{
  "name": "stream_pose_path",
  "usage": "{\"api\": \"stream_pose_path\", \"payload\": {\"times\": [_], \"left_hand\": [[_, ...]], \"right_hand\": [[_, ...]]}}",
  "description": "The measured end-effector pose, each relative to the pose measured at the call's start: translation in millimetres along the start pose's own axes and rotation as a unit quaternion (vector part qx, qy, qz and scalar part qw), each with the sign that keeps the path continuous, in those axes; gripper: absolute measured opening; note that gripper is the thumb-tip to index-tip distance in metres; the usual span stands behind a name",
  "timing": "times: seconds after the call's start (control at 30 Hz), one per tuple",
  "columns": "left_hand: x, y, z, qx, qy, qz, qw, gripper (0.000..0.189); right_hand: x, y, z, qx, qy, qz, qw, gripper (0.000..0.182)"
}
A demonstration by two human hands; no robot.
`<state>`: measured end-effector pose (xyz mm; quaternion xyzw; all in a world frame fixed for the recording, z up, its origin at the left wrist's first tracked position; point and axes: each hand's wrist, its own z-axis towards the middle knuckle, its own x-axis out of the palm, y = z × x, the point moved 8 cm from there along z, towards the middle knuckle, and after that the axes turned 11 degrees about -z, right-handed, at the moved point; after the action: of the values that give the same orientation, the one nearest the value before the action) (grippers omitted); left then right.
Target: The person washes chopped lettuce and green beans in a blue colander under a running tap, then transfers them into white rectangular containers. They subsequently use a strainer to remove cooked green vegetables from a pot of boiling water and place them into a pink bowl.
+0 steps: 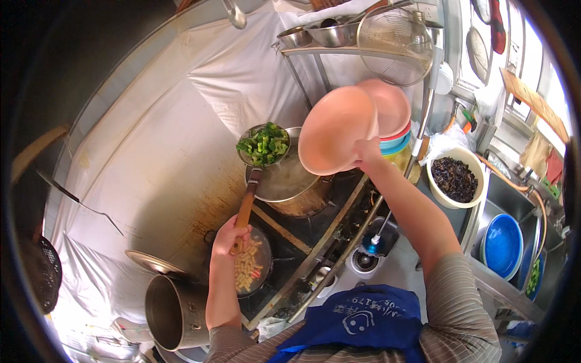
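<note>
My left hand [232,237] grips the wooden handle [247,203] of a round strainer. Green broccoli florets [264,146] fill its basket, which is held over the far left rim of a large metal pot [297,204]. Pale, cloudy liquid [286,179] and some steam show inside the pot. With my right hand [366,152] I hold a pink plastic basin [336,129] by its rim, tilted above the pot's right side. The basin hides part of the pot and looks bare inside. Below my left hand sits a pan [254,263] of pale cut pieces.
Another pink basin [390,106] tops a stack of coloured basins. Right of it stands a cream tub [481,181] of dark wood-ear-like pieces. A wire skimmer [395,47] hangs by the shelf [336,50]. A metal rail [338,254] edges the stove; an open pot [174,313] is lower left.
</note>
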<state>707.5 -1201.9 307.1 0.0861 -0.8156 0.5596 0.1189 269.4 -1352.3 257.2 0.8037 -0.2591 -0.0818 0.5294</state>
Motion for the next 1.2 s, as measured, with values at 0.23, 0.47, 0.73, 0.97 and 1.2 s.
{"api": "stream_pose_path", "payload": {"times": [0.23, 0.47, 0.73, 0.97, 1.2], "left_hand": [[75, -27, -54, 0.022, 0.107, 0.004, 0.994, 0.063], [165, 34, -90, -0.086, 0.218, -0.009, 0.972, 0.076], [295, 137, -128, -0.195, 0.352, 0.077, 0.912, 0.080], [500, 242, -189, -0.298, 0.545, 0.133, 0.773, 0.080], [724, 364, -251, -0.342, 0.660, 0.149, 0.652, 0.070]], "right_hand": [[30, -21, 8, 0.023, -0.038, 0.059, 0.997, 0.071], [-78, -38, -46, 0.005, 0.077, 0.233, 0.969, 0.056], [-368, -83, -160, -0.084, -0.051, 0.250, 0.963, 0.064], [-657, -175, -313, -0.133, -0.296, 0.276, 0.905, 0.074], [-795, -271, -504, -0.120, -0.470, 0.292, 0.824, 0.070]]}}
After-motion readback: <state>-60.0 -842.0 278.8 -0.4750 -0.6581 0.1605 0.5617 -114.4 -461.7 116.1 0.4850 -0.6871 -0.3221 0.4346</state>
